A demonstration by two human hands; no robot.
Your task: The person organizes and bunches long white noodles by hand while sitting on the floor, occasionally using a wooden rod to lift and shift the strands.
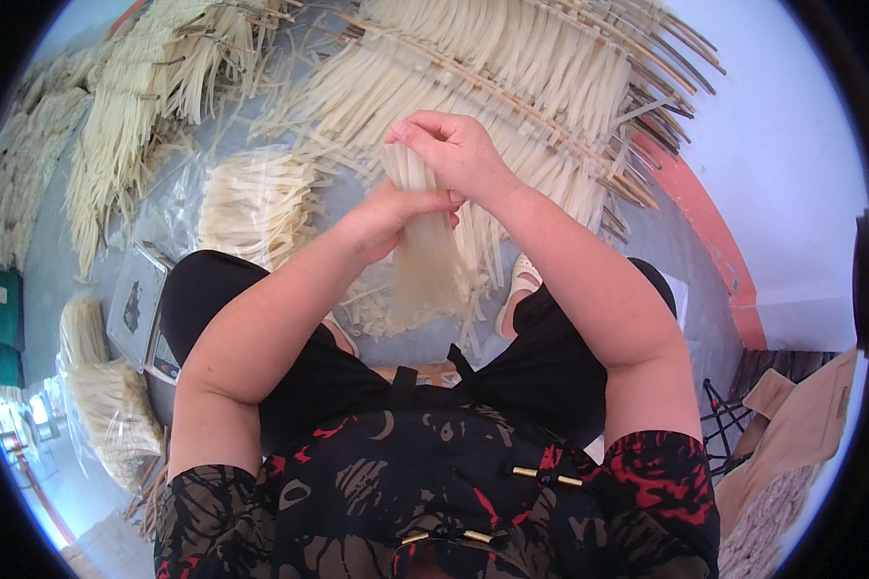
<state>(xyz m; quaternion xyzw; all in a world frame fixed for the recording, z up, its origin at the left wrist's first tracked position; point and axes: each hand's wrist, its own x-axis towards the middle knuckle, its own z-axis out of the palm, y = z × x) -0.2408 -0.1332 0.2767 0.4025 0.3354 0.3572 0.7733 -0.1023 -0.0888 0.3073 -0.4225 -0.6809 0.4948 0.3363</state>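
Observation:
A bundle of flat, pale dried noodle-like strips (426, 268) hangs down between my knees. My left hand (398, 213) is closed around its upper part, with the thumb lying across the strips. Just above, my right hand (445, 148) pinches the top ends of the same bundle between thumb and fingers. Behind my hands, rows of similar strips (413, 87) lie draped over thin wooden sticks (521, 105) on the grey floor. Left of my left hand, a pile of strips (253, 203) rests on clear plastic. Loose bits of strip lie on the floor below the bundle.
A flat metal-topped scale (137, 307) stands beside my left knee, near a filled clear plastic bag (112, 405). More strips (123, 145) lie at the far left. Stick ends point toward the white wall (789, 166) at the right. A cardboard piece (800, 420) is at the lower right.

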